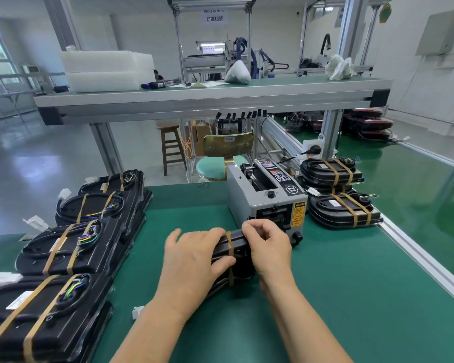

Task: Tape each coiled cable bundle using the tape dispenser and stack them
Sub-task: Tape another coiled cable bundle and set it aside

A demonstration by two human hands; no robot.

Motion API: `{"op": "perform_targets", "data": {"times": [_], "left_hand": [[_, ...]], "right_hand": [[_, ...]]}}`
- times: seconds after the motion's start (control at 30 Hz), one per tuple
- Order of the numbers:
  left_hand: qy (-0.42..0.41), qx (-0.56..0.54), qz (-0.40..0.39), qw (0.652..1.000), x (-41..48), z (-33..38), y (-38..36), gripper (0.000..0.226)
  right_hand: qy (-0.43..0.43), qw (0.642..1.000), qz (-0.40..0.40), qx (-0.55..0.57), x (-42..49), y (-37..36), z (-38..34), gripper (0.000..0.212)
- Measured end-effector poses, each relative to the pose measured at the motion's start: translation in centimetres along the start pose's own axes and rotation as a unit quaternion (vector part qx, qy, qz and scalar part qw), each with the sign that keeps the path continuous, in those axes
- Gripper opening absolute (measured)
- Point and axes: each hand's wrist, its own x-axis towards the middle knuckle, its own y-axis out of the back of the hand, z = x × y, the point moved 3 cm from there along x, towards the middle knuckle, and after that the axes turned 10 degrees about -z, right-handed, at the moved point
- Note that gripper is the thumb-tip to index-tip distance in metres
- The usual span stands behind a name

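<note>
My left hand [194, 258] clasps the cable bundle [240, 244], fingers laid over its top and thumb against the near face. My right hand [269, 244] curls its fingers onto the right end; whether it also pinches a fresh strip, I cannot tell. The black bundle stands on edge on the green mat [325, 297], just before the tape dispenser [268, 200], wearing one tan tape band [230, 247]. The stacked bundles [63, 247] carry two, so I judge a second band comes next.
</note>
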Motion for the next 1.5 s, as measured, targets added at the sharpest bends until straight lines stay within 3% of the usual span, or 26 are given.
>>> {"op": "perform_targets", "data": {"times": [0.1, 0.2, 0.3, 0.4, 0.47, 0.57, 0.63, 0.73, 0.87, 0.93, 1.03, 1.1, 1.2, 1.33, 1.5], "left_hand": [[0.058, -0.018, -0.035, 0.998, -1.2, -1.9, -0.5, 0.064], [0.101, -0.173, -0.035, 0.979, -2.5, -3.9, -1.4, 0.082], [0.202, -0.265, -0.035, 0.942, -4.0, -5.0, -2.2, 0.099], [0.260, -0.281, -0.051, 0.922, -4.5, -5.7, -3.2, 0.101], [0.280, -0.232, -0.066, 0.929, -4.5, -6.1, -3.2, 0.100], [0.279, -0.069, -0.061, 0.956, -4.7, -6.7, -2.8, 0.090], [0.291, -0.040, -0.053, 0.955, -5.1, -6.7, -2.8, 0.074], [0.304, -0.127, -0.056, 0.942, -5.4, -6.5, -3.9, 0.054], [0.296, -0.311, 0.032, 0.902, -5.3, -6.2, -3.9, 0.029], [0.289, -0.351, 0.077, 0.887, -5.1, -5.9, -3.4, 0.024], [0.264, -0.340, 0.152, 0.890, -4.2, -5.5, -1.5, 0.029], [0.241, -0.323, 0.177, 0.898, -3.0, -5.5, 0.3, 0.036], [0.206, -0.289, 0.188, 0.916, -0.7, -6.1, 3.3, 0.048], [0.207, -0.262, 0.187, 0.924, 2.1, -8.3, 7.3, 0.059], [0.264, -0.232, 0.179, 0.919, 5.2, -12.6, 10.5, 0.056]], "right_hand": [[0.014, 0.998, 0.018, -0.066, 0.2, 0.1, -0.1, 0.016], [0.052, 0.995, 0.008, -0.081, -0.2, 0.0, 0.0, 0.020], [0.053, 0.998, -0.020, -0.040, -0.5, 0.1, 0.5, 0.022], [0.012, 0.995, -0.095, 0.008, -1.3, 0.2, 2.5, 0.020], [-0.002, 0.988, -0.152, 0.005, -2.3, 0.1, 4.1, 0.025], [-0.005, 0.973, -0.229, 0.015, -2.7, 0.3, 4.9, 0.050], [-0.004, 0.967, -0.254, -0.007, -2.7, 0.5, 4.4, 0.050], [-0.005, 0.971, -0.235, -0.039, -3.2, 0.3, 3.7, 0.050], [-0.041, 0.982, -0.185, -0.021, -3.2, -0.9, 3.5, 0.052], [-0.068, 0.982, -0.174, -0.001, -3.2, -1.4, 3.7, 0.049], [-0.115, 0.971, -0.202, 0.054, -3.1, -2.3, 4.0, 0.063], [-0.139, 0.952, -0.224, 0.159, -3.0, -3.1, 3.3, 0.067], [-0.115, 0.923, -0.279, 0.237, -2.8, -4.6, 1.3, 0.062], [-0.061, 0.910, -0.350, 0.215, -1.9, -7.3, -2.0, 0.065], [-0.040, 0.927, -0.338, 0.157, 1.2, -12.4, -4.9, 0.049]]}}
